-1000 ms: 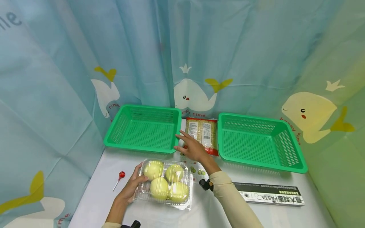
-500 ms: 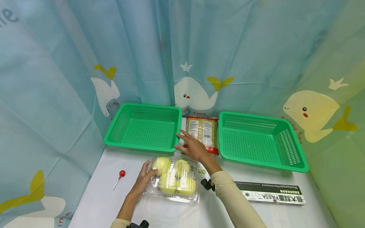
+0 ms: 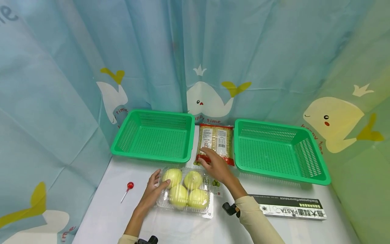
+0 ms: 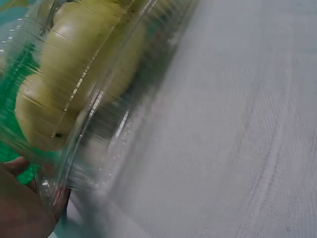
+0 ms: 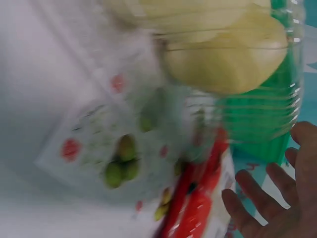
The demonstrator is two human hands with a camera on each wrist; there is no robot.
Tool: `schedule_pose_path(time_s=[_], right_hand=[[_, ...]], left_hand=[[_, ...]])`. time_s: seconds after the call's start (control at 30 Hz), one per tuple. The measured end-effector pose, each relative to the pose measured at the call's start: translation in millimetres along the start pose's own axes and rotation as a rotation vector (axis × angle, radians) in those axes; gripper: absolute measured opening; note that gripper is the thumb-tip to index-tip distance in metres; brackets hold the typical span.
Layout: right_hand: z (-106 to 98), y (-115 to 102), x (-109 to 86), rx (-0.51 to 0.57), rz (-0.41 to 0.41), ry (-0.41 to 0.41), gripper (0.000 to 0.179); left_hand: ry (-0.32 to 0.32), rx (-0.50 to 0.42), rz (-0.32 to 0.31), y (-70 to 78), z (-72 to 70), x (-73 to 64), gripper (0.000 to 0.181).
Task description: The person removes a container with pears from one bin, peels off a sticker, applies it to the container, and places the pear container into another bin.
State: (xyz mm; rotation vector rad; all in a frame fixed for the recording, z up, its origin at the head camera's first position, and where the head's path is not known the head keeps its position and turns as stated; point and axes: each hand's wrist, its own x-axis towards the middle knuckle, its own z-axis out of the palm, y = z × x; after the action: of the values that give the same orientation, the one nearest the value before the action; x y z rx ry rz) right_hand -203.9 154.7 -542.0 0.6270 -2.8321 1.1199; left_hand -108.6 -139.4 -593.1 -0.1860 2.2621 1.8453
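A clear plastic clamshell box (image 3: 189, 189) holds several round, pale yellow-green fruits (image 3: 178, 196). My left hand (image 3: 152, 191) grips its left edge, thumb over the lid; the left wrist view shows part of this hand (image 4: 25, 208) at the box's corner. My right hand (image 3: 217, 166) hovers beyond the box's far right corner, in front of a red-edged bag of pasta (image 3: 214, 140). Its fingers are spread, touching nothing that I can make out; the right wrist view also shows this hand (image 5: 282, 198) beside the box. Under the box lies a thin sheet printed with green fruit (image 3: 217, 189).
Two green plastic baskets stand at the back, a left basket (image 3: 158, 142) and a right basket (image 3: 268, 156), with the pasta bag between them. A red lollipop (image 3: 130, 185) lies at left. At right lies a black-and-white pasta box (image 3: 289, 207). Whale-print curtains (image 3: 152, 51) surround the table.
The clamshell box has shifted right and slightly away from me with my left hand. My right hand has left the left basket's edge, moving right and toward me.
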Motion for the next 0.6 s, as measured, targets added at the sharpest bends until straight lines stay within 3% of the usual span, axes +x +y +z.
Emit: schedule_pose_path(time_s=[0.13, 0.23, 0.37, 0.6], right_hand=[[-2.0, 11.7, -18.1, -0.037, -0.008, 0.098, 0.043], [-3.4, 18.8, -31.3, -0.086, 0.019, 0.129, 0.036], [-2.4, 26.1, -47.8, -0.164, 0.03, 0.111, 0.029], [10.3, 36.4, -72.0, -0.296, 0.064, 0.02, 0.029]], left_hand=[[-0.003, -0.036, 0.049, 2.3, 3.0, 2.6, 0.084], [0.008, -0.057, 0.122, 5.5, 4.7, 6.2, 0.077], [0.023, -0.027, 0.224, 13.0, 7.2, 9.9, 0.064], [0.033, 0.11, 0.334, 20.6, 19.0, 12.1, 0.042]])
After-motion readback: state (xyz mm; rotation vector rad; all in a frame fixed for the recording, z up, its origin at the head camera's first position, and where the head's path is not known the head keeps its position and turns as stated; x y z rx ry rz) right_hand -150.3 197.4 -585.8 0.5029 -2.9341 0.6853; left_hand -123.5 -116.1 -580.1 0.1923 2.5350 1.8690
